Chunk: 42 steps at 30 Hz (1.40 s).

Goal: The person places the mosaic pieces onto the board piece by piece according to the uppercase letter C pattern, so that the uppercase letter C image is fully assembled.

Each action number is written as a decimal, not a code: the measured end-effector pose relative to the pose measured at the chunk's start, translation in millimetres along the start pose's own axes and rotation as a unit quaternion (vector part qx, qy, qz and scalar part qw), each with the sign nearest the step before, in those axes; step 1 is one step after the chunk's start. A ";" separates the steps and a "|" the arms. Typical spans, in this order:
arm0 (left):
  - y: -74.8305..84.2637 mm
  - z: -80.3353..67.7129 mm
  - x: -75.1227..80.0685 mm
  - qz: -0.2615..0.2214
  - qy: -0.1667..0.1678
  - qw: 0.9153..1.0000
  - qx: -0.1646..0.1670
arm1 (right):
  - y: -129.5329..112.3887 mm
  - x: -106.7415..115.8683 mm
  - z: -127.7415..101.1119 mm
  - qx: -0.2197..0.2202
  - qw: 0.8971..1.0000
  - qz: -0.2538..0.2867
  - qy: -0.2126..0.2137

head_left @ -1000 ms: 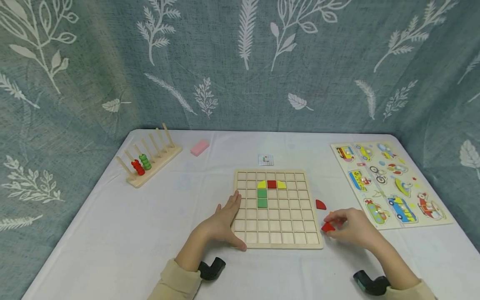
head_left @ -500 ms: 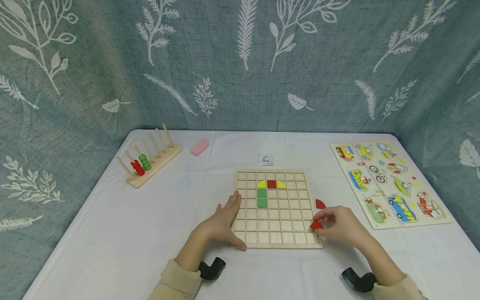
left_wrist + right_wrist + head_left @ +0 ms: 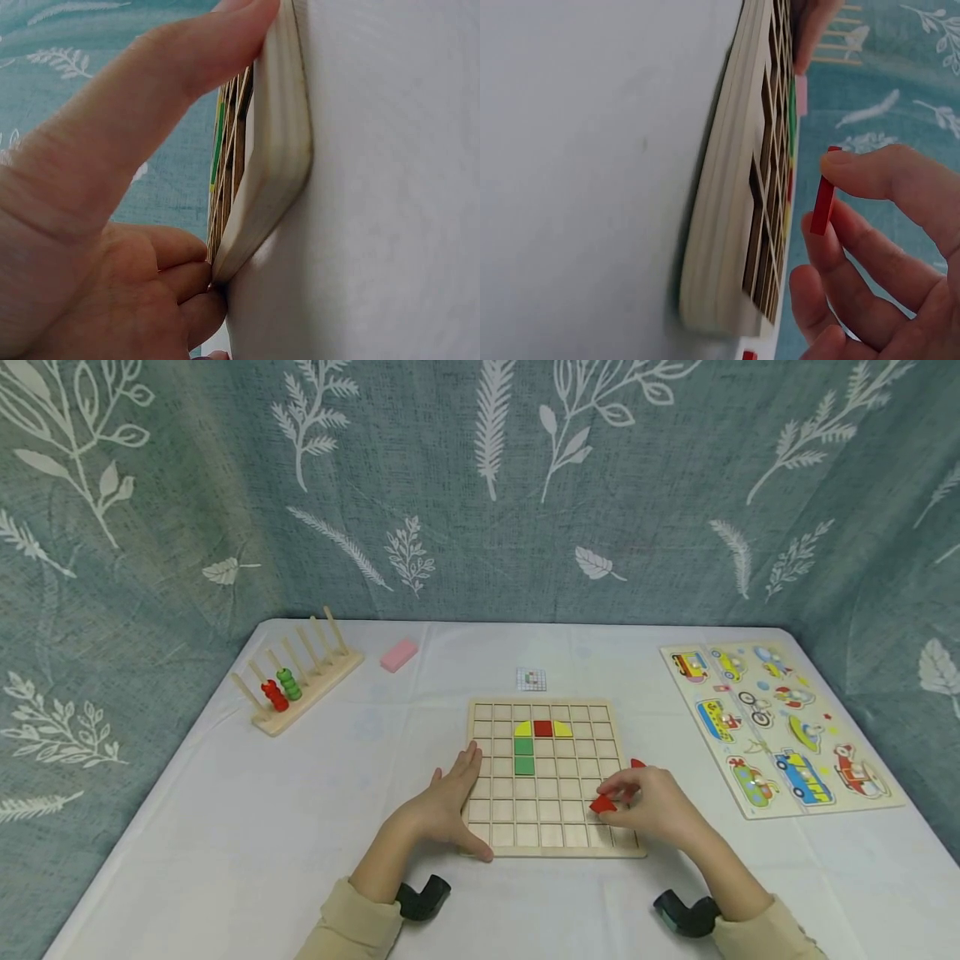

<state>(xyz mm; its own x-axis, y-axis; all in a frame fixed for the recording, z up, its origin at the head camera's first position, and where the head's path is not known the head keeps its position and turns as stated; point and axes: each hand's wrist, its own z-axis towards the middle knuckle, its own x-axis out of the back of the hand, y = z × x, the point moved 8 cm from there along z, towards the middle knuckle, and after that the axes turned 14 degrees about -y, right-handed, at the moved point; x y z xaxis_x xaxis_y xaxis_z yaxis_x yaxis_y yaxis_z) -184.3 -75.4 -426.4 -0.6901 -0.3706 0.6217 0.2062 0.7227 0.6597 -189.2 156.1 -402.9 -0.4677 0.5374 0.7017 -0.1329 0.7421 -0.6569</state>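
My right hand pinches a red piece by its edges between thumb and fingertips, over the lower right of a wooden grid board. In the right wrist view the red piece appears thin and edge-on, apart from the board. My left hand rests along the board's left side, fingers extended, its thumb on the near corner. Set in the grid are two green squares, a red square and two yellow rounded pieces. Another red piece lies right of the board, mostly hidden by my right hand.
Behind the board lies a small grid-patterned card. A pink block and a peg stand with red and green beads are at the back left. A vehicle picture puzzle board lies on the right of the white-covered table.
My right hand has carried the red piece leftward, from beside the board to above its lower right squares. My left hand has stayed in place.
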 end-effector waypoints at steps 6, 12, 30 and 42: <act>-0.6 0.7 -0.1 0.000 0.001 1.000 -0.003 | -7.1 -5.0 4.8 0.006 1.000 0.008 0.003; -1.0 0.8 -0.1 0.002 0.001 1.000 -0.002 | -11.2 -11.6 9.6 0.001 1.000 0.010 0.004; 0.0 0.9 -1.8 0.004 0.005 1.000 -0.005 | -24.9 -26.4 27.0 -0.001 0.999 0.033 0.005; -1.7 2.1 -1.9 0.006 0.007 1.000 -0.004 | -37.7 -32.5 41.9 0.004 0.999 0.035 0.012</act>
<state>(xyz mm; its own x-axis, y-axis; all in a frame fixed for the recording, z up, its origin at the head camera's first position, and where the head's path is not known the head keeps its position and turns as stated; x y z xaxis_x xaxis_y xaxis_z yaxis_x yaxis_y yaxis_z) -184.7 -74.7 -429.6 -0.6780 -0.3699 0.6352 0.2197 0.7227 0.6553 -205.5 93.9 -412.5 -0.4551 0.5978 0.6599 -0.1073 0.6989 -0.7071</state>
